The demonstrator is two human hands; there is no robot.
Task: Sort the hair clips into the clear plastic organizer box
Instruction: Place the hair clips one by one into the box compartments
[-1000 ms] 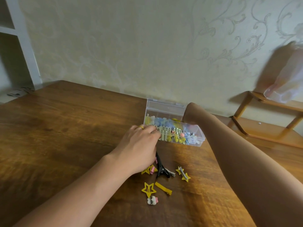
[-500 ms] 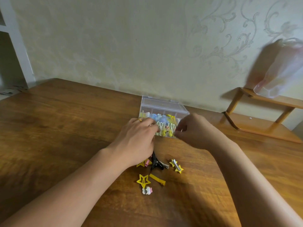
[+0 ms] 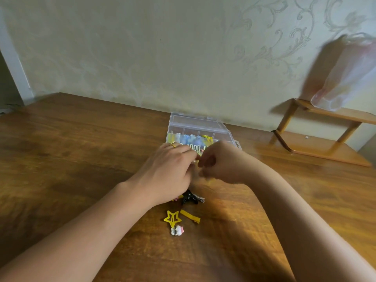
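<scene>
The clear plastic organizer box [image 3: 195, 124] stands open near the wall, with blue, white and yellow clips in its compartments. My left hand [image 3: 168, 171] lies in front of it with bent fingers; its fingertips are hidden. My right hand [image 3: 221, 161] is right beside it, fingers curled, with a blurred yellow clip [image 3: 209, 180] at its fingertips. On the table below the hands lie a black claw clip [image 3: 189, 197], a yellow star clip [image 3: 172, 218], a yellow bar clip [image 3: 190, 216] and a small white and pink clip [image 3: 177, 230].
The brown wooden table [image 3: 71, 159] stretches left and toward me. A small wooden shelf [image 3: 317, 147] stands at the back right with a thin plastic bag [image 3: 345, 78] on it. The wall runs just behind the box.
My right hand came out from behind the box and down to the left hand. The yellow star clip with the silver bar is gone from the table right of the black clip.
</scene>
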